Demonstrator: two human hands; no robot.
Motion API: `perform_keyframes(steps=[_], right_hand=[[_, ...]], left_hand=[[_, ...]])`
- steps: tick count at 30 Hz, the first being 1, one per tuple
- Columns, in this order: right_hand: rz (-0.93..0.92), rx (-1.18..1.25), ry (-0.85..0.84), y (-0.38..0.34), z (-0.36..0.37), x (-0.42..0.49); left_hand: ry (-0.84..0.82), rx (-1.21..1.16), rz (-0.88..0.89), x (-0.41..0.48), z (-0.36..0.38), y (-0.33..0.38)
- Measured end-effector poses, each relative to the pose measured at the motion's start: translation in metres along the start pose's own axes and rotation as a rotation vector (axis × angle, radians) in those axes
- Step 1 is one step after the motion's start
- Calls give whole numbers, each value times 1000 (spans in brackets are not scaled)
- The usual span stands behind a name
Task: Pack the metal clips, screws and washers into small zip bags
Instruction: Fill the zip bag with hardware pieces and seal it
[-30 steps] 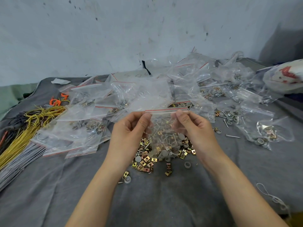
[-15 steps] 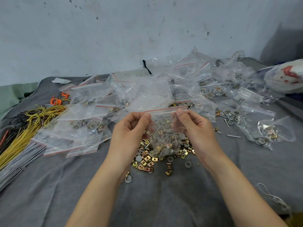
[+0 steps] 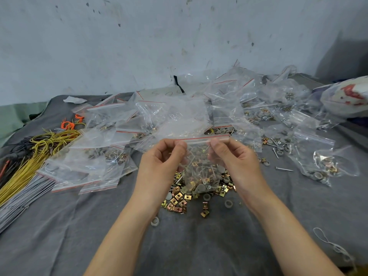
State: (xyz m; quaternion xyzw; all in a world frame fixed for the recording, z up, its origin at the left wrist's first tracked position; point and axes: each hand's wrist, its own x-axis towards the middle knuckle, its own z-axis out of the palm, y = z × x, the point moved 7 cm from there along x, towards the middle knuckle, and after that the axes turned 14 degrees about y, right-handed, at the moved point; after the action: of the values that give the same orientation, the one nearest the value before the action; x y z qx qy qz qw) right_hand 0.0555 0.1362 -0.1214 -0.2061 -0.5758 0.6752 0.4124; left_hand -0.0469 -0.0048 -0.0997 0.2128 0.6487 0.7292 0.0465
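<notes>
2 pinches: left hand (image 3: 159, 166) and right hand (image 3: 235, 162) are gripping the filled zip bag (image 3: 199, 138) at its seal; I'm judging an unpressed gap could spill hardware (image 3: 203, 176).

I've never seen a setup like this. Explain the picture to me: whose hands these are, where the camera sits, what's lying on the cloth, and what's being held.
There is no machine here. A person works with bare hands, and the only camera is worn on their head, looking forward and down.

The left hand and right hand each pinch a top corner of a small clear zip bag, just below its red-lined seal. The bag hangs between them and holds a mix of small hardware.

Under it, on the grey cloth, lies a loose heap of brass-coloured metal clips, with a few washers and a stray screw nearby. More filled bags are spread behind and to both sides. Yellow wires lie at the far left.
</notes>
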Motion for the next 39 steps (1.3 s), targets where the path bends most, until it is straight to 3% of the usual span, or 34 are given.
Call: perform_keyframes(steps=[39], right_hand=[[-21,7,-18,-7,7,-8]], left_hand=[[-18,29,48,-5,7,8]])
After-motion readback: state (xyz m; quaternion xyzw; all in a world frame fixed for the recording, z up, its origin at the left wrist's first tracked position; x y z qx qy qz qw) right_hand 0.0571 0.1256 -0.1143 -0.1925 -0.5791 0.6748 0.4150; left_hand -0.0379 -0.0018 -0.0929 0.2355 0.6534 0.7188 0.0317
